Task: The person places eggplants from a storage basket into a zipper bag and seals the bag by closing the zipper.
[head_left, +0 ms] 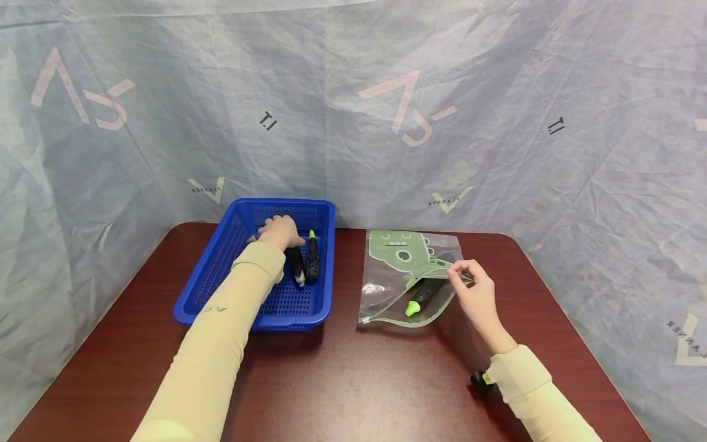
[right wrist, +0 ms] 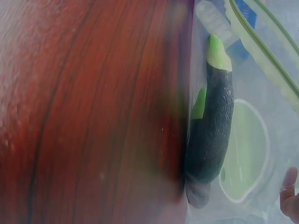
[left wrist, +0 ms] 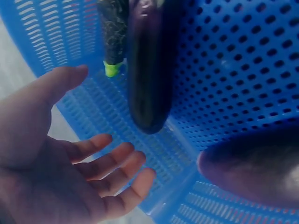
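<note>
My left hand (head_left: 280,232) is over the blue basket (head_left: 185,316), fingers spread and loosely bent, holding nothing. In the left wrist view a glossy dark eggplant (left wrist: 150,79) lies past the fingertips, beside a wrinkled dark vegetable (left wrist: 113,37) with a bright green end. A second eggplant (left wrist: 254,170) is at the lower right. My right hand (head_left: 479,298) pinches the rim of a clear zip bag (head_left: 378,279) printed with a green cartoon, parting its mouth. Inside lies a wrinkled dark vegetable (right wrist: 212,126) with a green end; another green tip (right wrist: 200,103) shows behind it.
A reddish-brown wooden table (head_left: 353,380) carries both basket and bag, the basket left of the bag. Grey printed cloth (head_left: 353,123) hangs behind and along the sides. A small black device (head_left: 482,382) shows by the right cuff.
</note>
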The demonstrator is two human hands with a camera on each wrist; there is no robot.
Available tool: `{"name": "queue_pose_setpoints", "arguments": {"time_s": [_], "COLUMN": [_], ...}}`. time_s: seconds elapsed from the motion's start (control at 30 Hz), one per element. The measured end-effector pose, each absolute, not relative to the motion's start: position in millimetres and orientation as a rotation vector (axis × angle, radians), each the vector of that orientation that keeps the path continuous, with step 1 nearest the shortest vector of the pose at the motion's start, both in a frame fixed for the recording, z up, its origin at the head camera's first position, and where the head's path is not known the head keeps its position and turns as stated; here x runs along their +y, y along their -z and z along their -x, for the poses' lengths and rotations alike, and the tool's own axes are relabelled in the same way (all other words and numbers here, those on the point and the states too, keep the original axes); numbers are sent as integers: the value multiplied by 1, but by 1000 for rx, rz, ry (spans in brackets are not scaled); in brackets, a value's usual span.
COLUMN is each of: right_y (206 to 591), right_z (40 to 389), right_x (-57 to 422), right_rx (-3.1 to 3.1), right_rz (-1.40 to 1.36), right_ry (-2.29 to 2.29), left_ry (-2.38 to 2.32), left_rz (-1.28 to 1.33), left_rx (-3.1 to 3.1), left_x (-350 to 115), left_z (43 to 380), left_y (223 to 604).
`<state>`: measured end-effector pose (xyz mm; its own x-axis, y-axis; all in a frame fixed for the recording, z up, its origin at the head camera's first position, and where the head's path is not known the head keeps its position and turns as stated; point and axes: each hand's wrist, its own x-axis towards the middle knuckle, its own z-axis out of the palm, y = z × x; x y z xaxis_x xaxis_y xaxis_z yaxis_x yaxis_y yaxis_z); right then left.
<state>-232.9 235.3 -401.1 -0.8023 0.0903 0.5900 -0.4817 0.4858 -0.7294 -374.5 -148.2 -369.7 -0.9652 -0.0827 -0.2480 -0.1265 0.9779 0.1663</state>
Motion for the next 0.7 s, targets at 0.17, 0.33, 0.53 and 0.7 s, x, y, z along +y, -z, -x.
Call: {"name": "queue_pose_setpoints", "arguments": {"time_s": [0.17, 0.33, 0.53, 0.7], "right_y": [401, 401, 401, 400], "right_z": [232, 233, 233, 232], "right_x": [236, 236, 237, 236], "right_rx": [-2164, -2161, -2157, -2161], "right_rz": [-319, -323, -324, -315], "right_ry": [-1305, -1295, -1308, -1317], "left_ry": [-236, -238, -353, -498], "left_rz": [220, 262, 404, 480], "left_rx": [2842, 2858, 2816, 2821], "left_x": [-146, -142, -140, -142], "left_z": [375, 372, 371, 366], "left_y": [378, 383, 386, 389]}}
